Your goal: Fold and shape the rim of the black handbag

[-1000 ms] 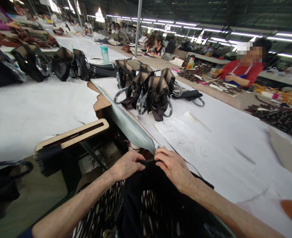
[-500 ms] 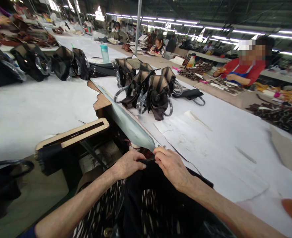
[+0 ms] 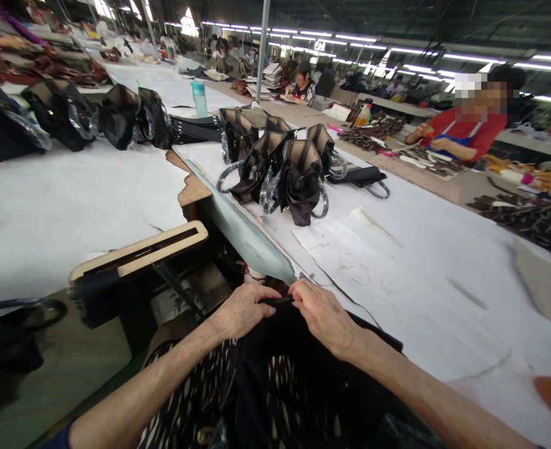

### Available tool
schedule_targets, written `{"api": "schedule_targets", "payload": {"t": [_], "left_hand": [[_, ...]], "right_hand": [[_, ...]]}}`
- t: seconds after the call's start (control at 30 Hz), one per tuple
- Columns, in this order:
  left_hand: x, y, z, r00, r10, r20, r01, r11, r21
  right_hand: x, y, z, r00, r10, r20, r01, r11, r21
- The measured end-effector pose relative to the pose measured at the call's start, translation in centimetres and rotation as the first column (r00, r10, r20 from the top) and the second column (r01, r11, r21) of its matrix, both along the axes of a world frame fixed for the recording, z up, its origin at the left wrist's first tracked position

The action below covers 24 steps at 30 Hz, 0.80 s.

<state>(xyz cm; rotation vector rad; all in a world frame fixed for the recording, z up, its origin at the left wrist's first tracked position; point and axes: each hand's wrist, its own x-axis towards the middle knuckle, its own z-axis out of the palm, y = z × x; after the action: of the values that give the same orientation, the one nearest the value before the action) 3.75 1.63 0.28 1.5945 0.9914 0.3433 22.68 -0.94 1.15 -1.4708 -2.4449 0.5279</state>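
Left hand (image 3: 240,310) and right hand (image 3: 325,315) pinching one black fabric edge (image 3: 275,301), five black handbags (image 3: 275,167) beyond

room: large factory hall, dark ceiling upper right
light: rows of long white fluorescent tube lights (image 3: 359,38) across top of frame
pillar: grey steel column (image 3: 262,43) top centre
tables: long white paper-covered worktable (image 3: 420,274) right of centre; a second white-covered worktable (image 3: 60,206) at left
far right: tan bench (image 3: 462,184) with a seated person in red
gap: dark opening between the tables, lower centre
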Motion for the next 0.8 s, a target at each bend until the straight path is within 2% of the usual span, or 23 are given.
{"api": "schedule_targets", "payload": {"t": [0.37,0.53,0.8], "left_hand": [[0.1,-0.1,-0.1,0.999,0.023,0.033,-0.019,0.994,-0.108],[0.1,-0.1,-0.4,0.999,0.039,0.034,-0.035,0.993,-0.113],[0.0,-0.1,-0.2,0.999,0.040,-0.013,-0.041,0.988,-0.152]], "right_hand": [[0.3,0.5,0.4,0.996,-0.084,-0.032,0.083,0.996,-0.040],[0.3,0.8,1.0,0.998,0.059,0.031,-0.056,0.995,-0.083],[0.1,1.0,0.5,0.993,0.055,0.104,-0.055,0.998,-0.009]]}}
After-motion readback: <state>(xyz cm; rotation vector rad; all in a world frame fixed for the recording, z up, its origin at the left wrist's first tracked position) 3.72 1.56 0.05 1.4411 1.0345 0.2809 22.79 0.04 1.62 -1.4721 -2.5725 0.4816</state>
